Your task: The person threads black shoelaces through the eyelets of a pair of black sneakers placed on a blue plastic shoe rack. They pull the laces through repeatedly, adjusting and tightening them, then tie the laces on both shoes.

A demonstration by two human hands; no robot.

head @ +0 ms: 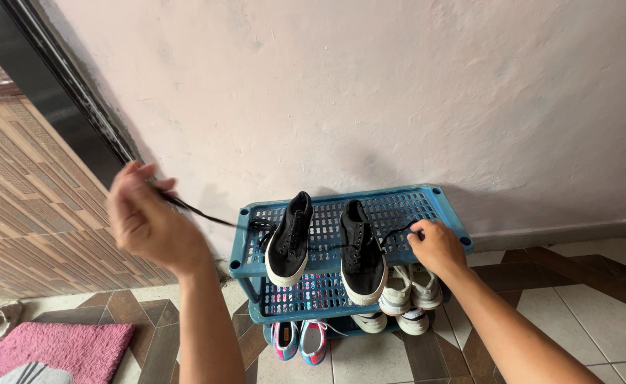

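Observation:
Two black sneakers with white soles stand side by side on the top shelf of a blue plastic shoe rack [441, 206], the left sneaker [290, 238] and the right sneaker [361, 252]. My left hand [146, 217] is raised to the left of the rack, pinching a black shoelace [199, 212] that stretches taut toward the left sneaker. My right hand [435, 245] rests on the shelf beside the right sneaker, fingers closed on the end of a black lace [398, 231].
White sneakers [409, 288] sit on the middle shelf, and pink-and-blue shoes [300, 340] on the bottom. A pink mat [57, 350] and a sandal [0, 320] lie on the tiled floor at left. A pale wall stands behind the rack, a patterned door at left.

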